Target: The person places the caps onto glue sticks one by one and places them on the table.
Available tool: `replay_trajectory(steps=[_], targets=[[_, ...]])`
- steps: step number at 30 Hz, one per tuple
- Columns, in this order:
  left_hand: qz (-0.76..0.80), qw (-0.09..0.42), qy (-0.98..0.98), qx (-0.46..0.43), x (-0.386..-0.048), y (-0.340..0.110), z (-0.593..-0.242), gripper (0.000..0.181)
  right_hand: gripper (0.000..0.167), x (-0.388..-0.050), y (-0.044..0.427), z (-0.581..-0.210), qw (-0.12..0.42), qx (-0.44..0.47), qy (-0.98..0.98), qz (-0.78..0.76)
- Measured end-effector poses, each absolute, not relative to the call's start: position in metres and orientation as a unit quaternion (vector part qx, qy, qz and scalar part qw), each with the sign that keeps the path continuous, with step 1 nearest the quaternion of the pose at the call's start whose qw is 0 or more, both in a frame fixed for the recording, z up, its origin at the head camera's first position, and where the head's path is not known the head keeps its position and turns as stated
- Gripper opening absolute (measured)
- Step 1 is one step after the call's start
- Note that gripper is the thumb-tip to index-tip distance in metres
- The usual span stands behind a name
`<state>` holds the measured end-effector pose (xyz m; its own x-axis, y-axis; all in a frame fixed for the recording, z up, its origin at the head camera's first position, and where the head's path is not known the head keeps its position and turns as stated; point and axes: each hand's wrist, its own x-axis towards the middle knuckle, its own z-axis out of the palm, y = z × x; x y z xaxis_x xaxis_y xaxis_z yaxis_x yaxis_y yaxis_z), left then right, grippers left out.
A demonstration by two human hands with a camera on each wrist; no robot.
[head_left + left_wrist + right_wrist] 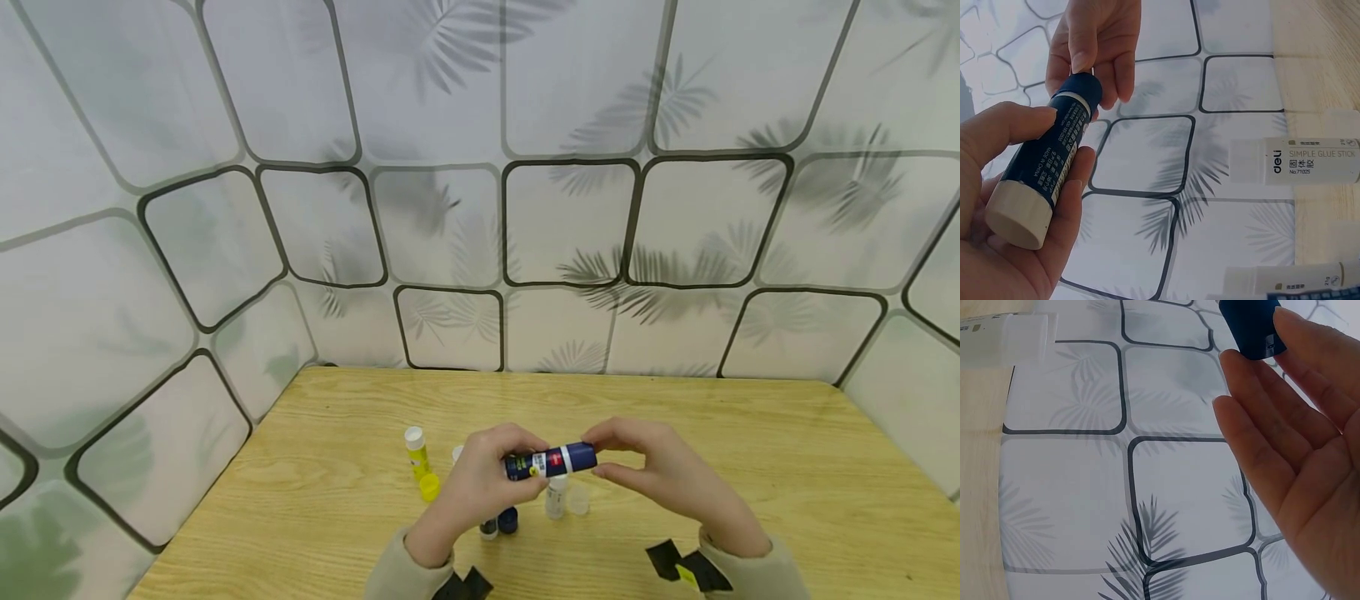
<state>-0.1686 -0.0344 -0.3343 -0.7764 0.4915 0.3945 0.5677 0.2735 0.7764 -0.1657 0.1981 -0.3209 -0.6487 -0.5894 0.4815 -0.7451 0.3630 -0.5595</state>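
The left hand (489, 477) grips a navy cylindrical plastic glue stick (534, 465), seemingly for steadiness, while the right hand (660, 465) pinches its navy three-o'clock cap (581, 457).

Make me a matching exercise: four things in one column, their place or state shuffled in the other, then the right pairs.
Column one:
1. Yellow stick
2. Left hand
3. Held stick
4. Right hand

Column two:
A. Pinches the blue cap
B. Up in the air, dark blue with a cap on one end
C. Stands on the table, beside a yellow cap
D. Grips a dark blue body

Pairs: 1-C, 2-D, 3-B, 4-A
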Motion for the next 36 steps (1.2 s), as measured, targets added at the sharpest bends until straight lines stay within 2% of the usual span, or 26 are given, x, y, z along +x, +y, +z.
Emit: replay_trajectory(steps=[27, 36], targets=[[-0.520, 0.029, -0.786, -0.332, -0.1685, -0.0344, -0.3382, 0.025, 0.026, -0.1657, 0.1962, -0.3222, 0.123, 0.426, -0.802, 0.401], [-0.527, 0.045, -0.782, -0.328, -0.1641, -0.0319, -0.3354, 0.025, 0.027, -0.1650, 0.1970, -0.3223, 0.130, 0.420, -0.793, 0.421]])
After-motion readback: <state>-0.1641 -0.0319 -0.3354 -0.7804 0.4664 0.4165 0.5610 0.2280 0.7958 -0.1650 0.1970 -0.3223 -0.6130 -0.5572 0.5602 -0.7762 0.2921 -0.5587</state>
